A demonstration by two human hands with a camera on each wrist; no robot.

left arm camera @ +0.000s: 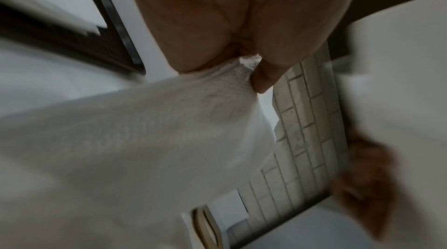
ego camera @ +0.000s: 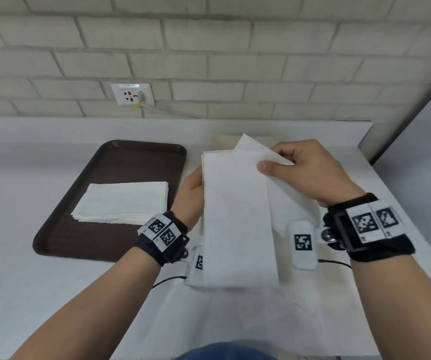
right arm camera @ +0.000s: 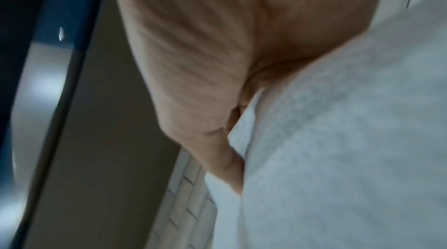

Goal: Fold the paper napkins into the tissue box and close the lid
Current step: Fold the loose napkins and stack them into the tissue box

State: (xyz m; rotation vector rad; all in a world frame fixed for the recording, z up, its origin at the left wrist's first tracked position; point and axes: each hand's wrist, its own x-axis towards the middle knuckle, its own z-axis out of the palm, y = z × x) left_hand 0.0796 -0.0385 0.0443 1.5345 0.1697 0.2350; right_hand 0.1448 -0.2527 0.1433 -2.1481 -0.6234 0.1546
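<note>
Head view — left hand point(ego camera: 192, 196) and right hand point(ego camera: 310, 172) fingers pinch napkin point(ego camera: 235, 216) above counter point(ego camera: 27, 281).

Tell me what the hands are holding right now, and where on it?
Both hold one white napkin in the air. The left hand pinches its left edge near the top; the right hand pinches the upper right part, thumb on the front.
</note>
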